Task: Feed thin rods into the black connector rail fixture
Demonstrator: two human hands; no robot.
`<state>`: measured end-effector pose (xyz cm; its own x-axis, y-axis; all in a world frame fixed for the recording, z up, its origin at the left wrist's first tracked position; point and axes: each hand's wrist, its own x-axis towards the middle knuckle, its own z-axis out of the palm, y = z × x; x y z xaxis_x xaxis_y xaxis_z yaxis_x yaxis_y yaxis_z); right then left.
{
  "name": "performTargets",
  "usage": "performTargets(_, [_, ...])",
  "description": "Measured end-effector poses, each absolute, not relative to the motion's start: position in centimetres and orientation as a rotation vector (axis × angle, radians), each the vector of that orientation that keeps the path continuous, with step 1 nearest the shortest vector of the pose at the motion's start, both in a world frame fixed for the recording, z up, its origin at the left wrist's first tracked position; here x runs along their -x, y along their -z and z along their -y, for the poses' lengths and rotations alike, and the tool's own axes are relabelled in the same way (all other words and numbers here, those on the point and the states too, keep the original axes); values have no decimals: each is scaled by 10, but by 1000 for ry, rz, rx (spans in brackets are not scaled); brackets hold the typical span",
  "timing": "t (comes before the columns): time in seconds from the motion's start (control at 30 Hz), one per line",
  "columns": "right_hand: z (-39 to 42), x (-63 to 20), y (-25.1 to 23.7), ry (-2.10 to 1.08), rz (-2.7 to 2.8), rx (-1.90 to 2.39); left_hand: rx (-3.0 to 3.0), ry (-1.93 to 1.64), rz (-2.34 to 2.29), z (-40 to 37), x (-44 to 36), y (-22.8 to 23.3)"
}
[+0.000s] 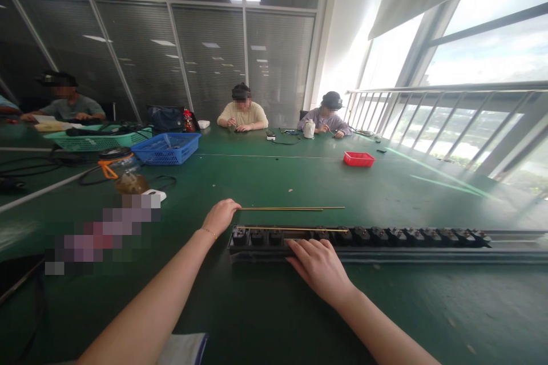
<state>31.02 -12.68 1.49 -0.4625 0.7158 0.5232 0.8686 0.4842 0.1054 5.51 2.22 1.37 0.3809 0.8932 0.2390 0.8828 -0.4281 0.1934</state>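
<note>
My left hand is closed, its fingertips pinching the left end of thin brass-coloured rods that stretch to the right just behind a long metal channel. In that channel stands a row of small black blocks. Another thin brass-coloured rod lies along the tops of the blocks on the left. My right hand is bent over the channel's near side, fingers curled at a black block between its neighbours. That block is mostly hidden by the fingers, and the thumb rests low on the near wall.
Left on the green table are a blue basket, a green basket, a lidded jar and cables. A small red tray sits farther back. Several people sit at the far side. A white item lies near me.
</note>
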Motion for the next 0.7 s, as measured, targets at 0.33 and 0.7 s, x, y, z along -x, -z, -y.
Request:
performTargets(0.33, [125,-310,-14,487,2318,1309,-2576,-585,-1655,-21,-52,-8])
performTargets(0.7, [126,-310,-16,500,2332,1313,-2479,-751,-1580,-16,-55,-21])
